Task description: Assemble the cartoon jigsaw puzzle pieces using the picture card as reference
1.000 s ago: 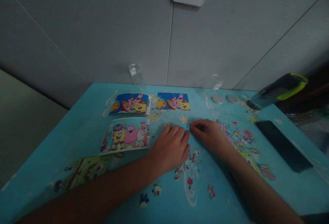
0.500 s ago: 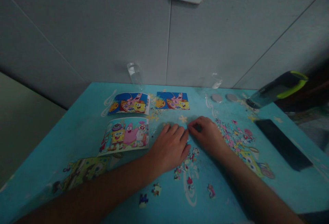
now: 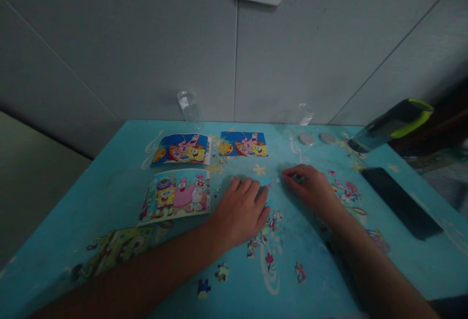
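Note:
My left hand (image 3: 243,209) lies palm down in the middle of the table, fingers stretched forward, covering part of a group of small jigsaw pieces (image 3: 272,221). To its right, my right hand (image 3: 309,185) is held in a pinch, thumb and forefinger together; anything between the tips is too small to make out. Under and beyond the right forearm lies a pile of loose jigsaw pieces (image 3: 343,192), partly hidden. Closer to me are a dark blue piece (image 3: 204,288), a yellowish piece (image 3: 222,272) and a pink piece (image 3: 300,272).
Left of my hands lie two cartoon picture sheets (image 3: 181,149) (image 3: 177,194), with a flat picture card (image 3: 244,144) behind. Clear tubes (image 3: 190,108) (image 3: 305,114) stand by the wall. Two round lids (image 3: 306,139), a bottle (image 3: 389,126) and a dark flat object (image 3: 402,202) are at right.
My right hand has drawn away to the right from my left fingertips, still pinched, and now covers more of the pile. My left hand stays nearly in place.

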{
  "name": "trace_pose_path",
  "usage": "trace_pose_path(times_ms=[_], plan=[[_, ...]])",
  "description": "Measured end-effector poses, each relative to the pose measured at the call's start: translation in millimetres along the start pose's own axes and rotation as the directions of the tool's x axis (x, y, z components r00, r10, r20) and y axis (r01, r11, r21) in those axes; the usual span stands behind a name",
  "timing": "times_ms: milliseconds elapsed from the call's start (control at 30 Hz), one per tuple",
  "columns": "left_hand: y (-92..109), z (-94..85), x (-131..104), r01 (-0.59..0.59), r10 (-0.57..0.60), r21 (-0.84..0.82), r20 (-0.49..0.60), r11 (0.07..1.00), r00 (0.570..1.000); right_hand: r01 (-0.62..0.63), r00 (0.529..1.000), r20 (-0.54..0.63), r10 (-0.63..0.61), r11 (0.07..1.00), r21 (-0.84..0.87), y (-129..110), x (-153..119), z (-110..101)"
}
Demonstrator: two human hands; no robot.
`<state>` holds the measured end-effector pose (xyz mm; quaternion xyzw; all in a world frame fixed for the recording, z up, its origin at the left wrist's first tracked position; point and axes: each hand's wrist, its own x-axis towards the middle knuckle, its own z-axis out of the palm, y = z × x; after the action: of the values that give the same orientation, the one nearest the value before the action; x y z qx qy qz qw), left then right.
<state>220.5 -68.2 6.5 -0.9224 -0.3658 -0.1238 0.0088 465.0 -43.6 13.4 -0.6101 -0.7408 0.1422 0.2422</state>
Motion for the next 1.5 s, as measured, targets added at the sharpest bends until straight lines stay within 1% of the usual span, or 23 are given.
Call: trace_pose_path(times_ms=[200, 400, 567, 767, 1033, 1133, 1233, 1500], plan=[[0.1, 1.1, -0.2, 0.005, -0.005, -0.004, -0.006, 1.0, 1.0, -0.005, 0.999, 0.041, 0.007, 0.998, -0.059, 0.6, -2.7, -2.7], [0.8, -2.1, 0.5, 0.019, -0.019, -0.016, 0.039, 1.0, 0.999, 0.041, 0.995, 0.096, -0.033, 0.996, -0.078, 0.4, -4.3, -1.4], [1.0, -3.1, 1.5, 0.034, -0.032, -0.024, 0.051, 0.999, 0.998, 0.053, 0.995, 0.089, -0.045, 0.995, -0.086, -4.2, -4.6, 1.0], [0.7, -3.0, -0.1, 0.029, -0.029, -0.02, 0.041, 0.999, 0.999, 0.11, 0.991, 0.086, -0.106, 0.993, -0.049, -9.2, -4.3, 4.0], [-0.4, -1.9, -1.9, 0.062, -0.062, -0.022, 0.025, 0.998, 0.998, 0.109, 0.992, 0.069, -0.103, 0.99, -0.086, -3.3, -3.1, 6.0], [-0.6, -1.8, -2.7, 0.068, -0.068, -0.022, 0.004, 0.997, 0.998, 0.116, 0.992, 0.067, -0.111, 0.99, -0.085, -4.4, -3.2, 4.8], [-0.4, -3.0, -3.1, 0.068, -0.068, -0.014, -0.014, 0.998, 0.998, 0.119, 0.992, 0.041, -0.116, 0.99, -0.078, -7.0, -3.1, 3.0], [-0.9, -3.7, -2.1, 0.061, -0.061, 0.006, -0.016, 0.998, 0.998, 0.13, 0.991, 0.001, -0.13, 0.989, -0.073, -7.2, -1.2, 0.4]])
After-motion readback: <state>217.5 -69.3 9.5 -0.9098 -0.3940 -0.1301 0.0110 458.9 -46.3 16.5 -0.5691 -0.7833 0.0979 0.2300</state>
